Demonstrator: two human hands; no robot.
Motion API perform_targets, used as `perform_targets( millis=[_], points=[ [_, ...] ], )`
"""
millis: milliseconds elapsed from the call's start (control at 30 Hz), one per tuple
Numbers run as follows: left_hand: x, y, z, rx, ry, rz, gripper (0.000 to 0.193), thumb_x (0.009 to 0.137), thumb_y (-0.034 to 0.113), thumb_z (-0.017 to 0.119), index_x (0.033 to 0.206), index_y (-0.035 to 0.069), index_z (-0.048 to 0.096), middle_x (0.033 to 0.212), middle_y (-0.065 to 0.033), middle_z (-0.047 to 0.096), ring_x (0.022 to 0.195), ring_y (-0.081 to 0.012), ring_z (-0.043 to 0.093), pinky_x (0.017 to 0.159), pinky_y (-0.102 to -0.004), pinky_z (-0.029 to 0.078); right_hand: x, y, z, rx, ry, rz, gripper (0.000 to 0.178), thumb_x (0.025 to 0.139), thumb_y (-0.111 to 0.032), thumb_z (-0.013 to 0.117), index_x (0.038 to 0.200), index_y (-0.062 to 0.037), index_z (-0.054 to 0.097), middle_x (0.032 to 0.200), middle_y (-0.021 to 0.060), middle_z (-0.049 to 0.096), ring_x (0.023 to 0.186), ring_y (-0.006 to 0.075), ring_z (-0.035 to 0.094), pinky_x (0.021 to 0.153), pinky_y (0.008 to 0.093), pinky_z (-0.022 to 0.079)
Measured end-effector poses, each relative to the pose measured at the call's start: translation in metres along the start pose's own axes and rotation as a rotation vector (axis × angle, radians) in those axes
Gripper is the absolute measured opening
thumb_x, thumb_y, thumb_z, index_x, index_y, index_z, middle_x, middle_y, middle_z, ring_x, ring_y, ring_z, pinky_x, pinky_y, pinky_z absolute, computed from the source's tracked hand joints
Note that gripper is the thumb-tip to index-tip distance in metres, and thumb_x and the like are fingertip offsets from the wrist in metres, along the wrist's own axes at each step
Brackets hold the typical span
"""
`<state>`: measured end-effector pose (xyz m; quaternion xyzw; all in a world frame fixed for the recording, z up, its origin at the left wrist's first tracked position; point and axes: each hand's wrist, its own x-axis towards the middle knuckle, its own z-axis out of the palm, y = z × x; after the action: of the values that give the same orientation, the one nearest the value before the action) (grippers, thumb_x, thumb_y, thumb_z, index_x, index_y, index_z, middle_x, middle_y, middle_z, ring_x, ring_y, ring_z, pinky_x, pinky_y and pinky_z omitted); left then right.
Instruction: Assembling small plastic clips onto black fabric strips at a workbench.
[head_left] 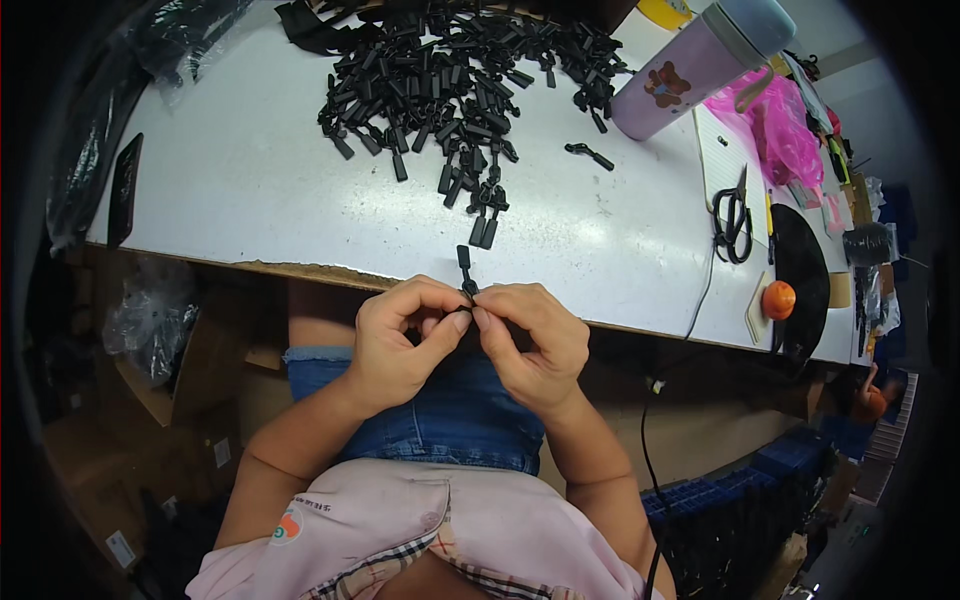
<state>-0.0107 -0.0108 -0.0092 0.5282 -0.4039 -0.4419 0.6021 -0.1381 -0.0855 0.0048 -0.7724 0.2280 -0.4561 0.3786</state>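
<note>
Head view, and all eyes go to one small black zipper pull (pixel 464 259), right at the table's near edge, its long tab pointing to the far side and its other end tucked among the fingertips. Left hand (pixel 400 335): thumb and index finger pinch in around that hidden end. Right hand (pixel 543 345): thumb and index pinch there too, meeting the left from the other side. What exactly sits between the tips, the fingers hide; I cannot tell.

Good technique here, I'd say, is one hand anchoring while the other does the fine turning, with the tab left free so the piece's angle stays readable. Light pressure should do; squeeze too hard and something this small could spring away. Working just over the table (pixel 270 205) would be safer, since a slip at this edge could land in the lap.

Straight out on the far side, a short trail of pulls (pixel 483 232) leads to the big black heap (pixel 440 85), tangled enough that lifting pieces singly looks wise. Right of it, one loose pull (pixel 589 155) lies apart, near the lilac tumbler (pixel 690 80); farther right, the black scissors (pixel 733 228) rest well clear of both hands.
</note>
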Motion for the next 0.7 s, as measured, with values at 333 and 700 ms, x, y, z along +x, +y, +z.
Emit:
perform_targets(
  millis=[333, 700],
  points=[
    [-0.003, -0.006, 0.005, -0.111, 0.084, 0.149, 0.010, 0.076, -0.004, 0.058, 0.086, -0.002, 0.056, 0.083, -0.0066, 0.056, 0.067, -0.0056, 0.049, 0.060, -0.0166, 0.041, -0.014, 0.000, 0.012, 0.455, 0.085, 0.354, 0.011, 0.075, 0.006, 0.057, 0.086, 0.0022, 0.057, 0.086, 0.0088, 0.056, 0.068, 0.0090, 0.054, 0.058, 0.0183, 0.043],
    [-0.001, -0.010, 0.006, -0.025, 0.113, 0.253, 0.011, 0.074, -0.006, 0.059, 0.084, -0.004, 0.056, 0.085, -0.0099, 0.058, 0.071, -0.0102, 0.055, 0.063, -0.0193, 0.045, -0.022, 0.007, 0.027, 0.409, 0.240, 0.220, 0.011, 0.076, 0.006, 0.056, 0.087, 0.0030, 0.056, 0.087, 0.0097, 0.056, 0.069, 0.0084, 0.052, 0.059, 0.0182, 0.043]
  ],
)
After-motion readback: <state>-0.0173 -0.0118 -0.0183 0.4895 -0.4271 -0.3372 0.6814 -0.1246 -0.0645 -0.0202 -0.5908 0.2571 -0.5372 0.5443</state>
